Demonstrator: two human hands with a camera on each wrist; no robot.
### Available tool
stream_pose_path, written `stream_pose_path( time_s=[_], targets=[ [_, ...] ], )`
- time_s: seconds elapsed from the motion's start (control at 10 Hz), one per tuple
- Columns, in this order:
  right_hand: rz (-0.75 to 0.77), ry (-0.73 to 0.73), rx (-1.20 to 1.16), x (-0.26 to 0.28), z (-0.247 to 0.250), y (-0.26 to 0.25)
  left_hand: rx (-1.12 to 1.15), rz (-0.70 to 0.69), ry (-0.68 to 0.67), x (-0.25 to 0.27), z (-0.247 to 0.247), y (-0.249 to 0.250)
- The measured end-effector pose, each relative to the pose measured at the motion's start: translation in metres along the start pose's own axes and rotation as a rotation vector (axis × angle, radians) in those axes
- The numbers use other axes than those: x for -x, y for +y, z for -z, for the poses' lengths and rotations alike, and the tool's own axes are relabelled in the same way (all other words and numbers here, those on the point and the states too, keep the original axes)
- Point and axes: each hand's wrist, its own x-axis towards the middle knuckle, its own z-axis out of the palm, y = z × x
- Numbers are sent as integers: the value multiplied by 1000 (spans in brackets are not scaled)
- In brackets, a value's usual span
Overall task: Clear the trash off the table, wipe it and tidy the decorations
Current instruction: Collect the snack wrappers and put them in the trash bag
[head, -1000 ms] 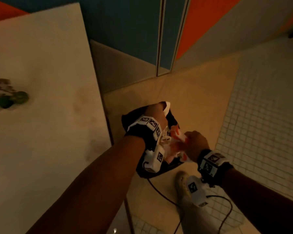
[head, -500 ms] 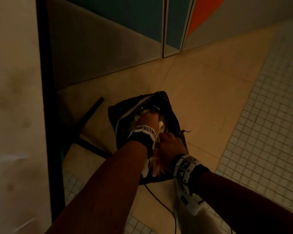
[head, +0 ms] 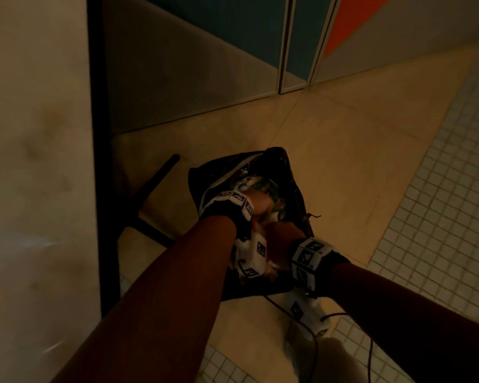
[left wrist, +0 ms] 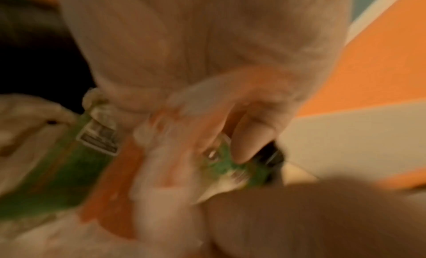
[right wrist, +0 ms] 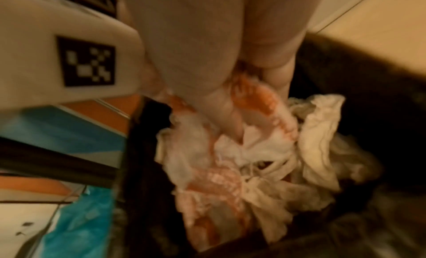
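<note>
Hands (head: 263,208) (head: 281,239) inside black trash bag (head: 293,172) beside table edge (head: 94,161), grips clutching stained tissues (right wrist: 230,161).

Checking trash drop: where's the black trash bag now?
Head view: the black trash bag sits open on the floor, centre, right of the table, both hands inside.

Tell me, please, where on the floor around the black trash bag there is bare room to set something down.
Bare floor lies beyond the black trash bag, toward the blue wall panels, and to its right, up to the white mosaic tiles. It is crowded left of the bag, by the black table leg, and at its mouth, where the left hand and right hand push stained tissues.
</note>
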Motion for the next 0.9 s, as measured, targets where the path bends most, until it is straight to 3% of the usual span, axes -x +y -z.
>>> stream_pose_path(
  time_s=[0.1, 0.3, 0.4, 0.6, 0.7, 0.9],
  targets=[
    [88, -12, 50, 34, 5, -1, -19, -34, 82, 45, 17, 8],
    [19, 104, -11, 111, 37, -7, 42, -147, 286, 134, 59, 17],
    [22, 177, -62, 147, 49, -16, 73, -244, 284, 184, 82, 16],
    [-34, 220, -163, 185, 40, -39, 209, -416, 487, 285, 118, -16],
    [-3, 300, -171, 205, 42, -63, 260, -524, 592, 341, 130, -52],
    [318, 528, -296, 258, 63, -163, 301, -463, 729, 429, 136, -181]
  ],
)
